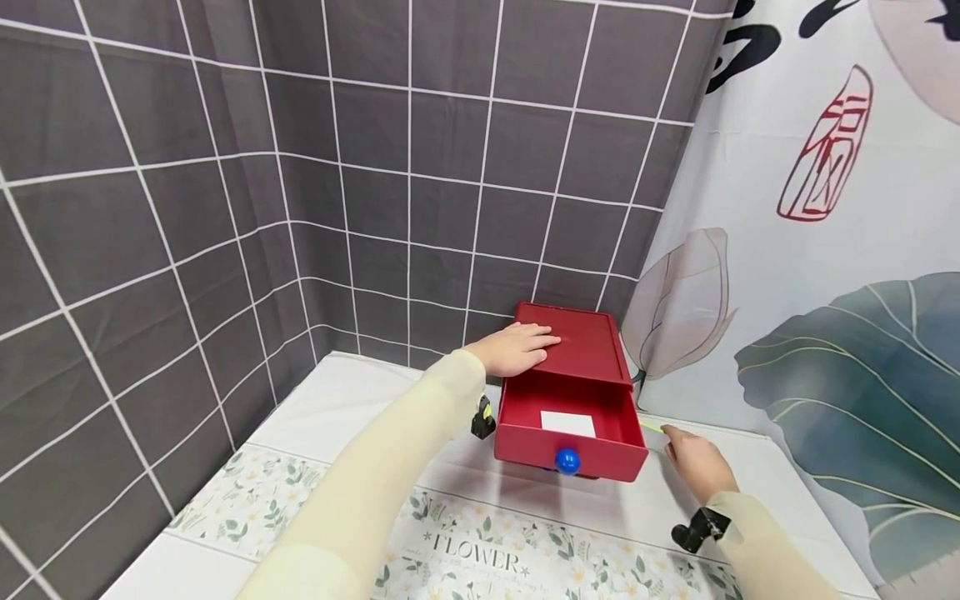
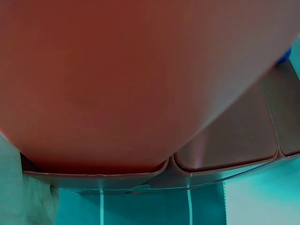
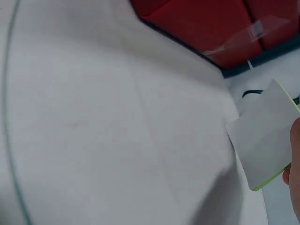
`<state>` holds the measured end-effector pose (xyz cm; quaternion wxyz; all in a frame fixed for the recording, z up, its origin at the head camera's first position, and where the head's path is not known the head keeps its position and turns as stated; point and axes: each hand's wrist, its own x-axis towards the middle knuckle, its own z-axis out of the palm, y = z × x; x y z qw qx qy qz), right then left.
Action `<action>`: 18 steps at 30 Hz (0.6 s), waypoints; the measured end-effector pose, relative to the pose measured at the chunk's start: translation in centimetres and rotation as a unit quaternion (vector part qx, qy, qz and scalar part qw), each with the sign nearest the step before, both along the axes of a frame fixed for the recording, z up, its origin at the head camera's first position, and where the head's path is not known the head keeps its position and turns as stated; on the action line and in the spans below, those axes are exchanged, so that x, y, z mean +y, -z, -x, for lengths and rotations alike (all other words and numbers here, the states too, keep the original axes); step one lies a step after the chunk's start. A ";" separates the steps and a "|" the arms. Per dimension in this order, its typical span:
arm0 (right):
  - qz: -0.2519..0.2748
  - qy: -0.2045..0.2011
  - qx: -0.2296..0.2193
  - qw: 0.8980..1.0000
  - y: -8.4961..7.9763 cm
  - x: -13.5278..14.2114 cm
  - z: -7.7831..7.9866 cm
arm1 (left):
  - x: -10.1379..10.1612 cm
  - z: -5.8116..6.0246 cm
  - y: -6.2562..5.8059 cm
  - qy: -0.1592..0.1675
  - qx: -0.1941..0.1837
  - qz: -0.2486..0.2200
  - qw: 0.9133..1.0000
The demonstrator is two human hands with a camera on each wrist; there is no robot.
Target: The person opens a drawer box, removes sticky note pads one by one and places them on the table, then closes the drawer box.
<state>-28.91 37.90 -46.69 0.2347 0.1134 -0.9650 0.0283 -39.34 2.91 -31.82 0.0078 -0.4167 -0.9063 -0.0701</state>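
Observation:
My left hand (image 1: 513,348) rests with its fingers extended on the top of a red drawer box (image 1: 592,346). The drawer (image 1: 525,443) is pulled out toward me, a round blue knob (image 1: 567,461) on its front. Inside it lies a white card (image 1: 567,423). To the right of the box, my right hand (image 1: 699,465) pinches a flat white card with a yellow-green edge (image 3: 262,136), held beside the box. In the head view only the card's thin bright edge (image 1: 651,426) shows. A large blurred surface covers much of the left wrist view, with the box (image 2: 229,136) behind it.
The white table (image 1: 360,392) carries a floral runner (image 1: 517,542) printed "FLOWER" in front of the box. A grey gridded curtain (image 1: 442,200) hangs behind and to the left, a printed white cloth (image 1: 757,350) to the right. Black cameras sit on both wrists.

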 end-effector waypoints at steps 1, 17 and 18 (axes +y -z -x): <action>-0.002 -0.005 -0.001 1.000 0.0 -0.1 -0.1 | 0.0 0.0 0.0 0.000 0.002 0.000 1.000; -0.054 -0.074 -0.030 0.995 1.0 -1.3 -1.9 | -0.1 0.3 0.1 0.004 0.014 -0.005 1.000; -0.057 -0.074 -0.042 0.995 1.1 -1.3 -2.0 | -0.1 0.2 0.1 0.004 0.013 -0.006 1.000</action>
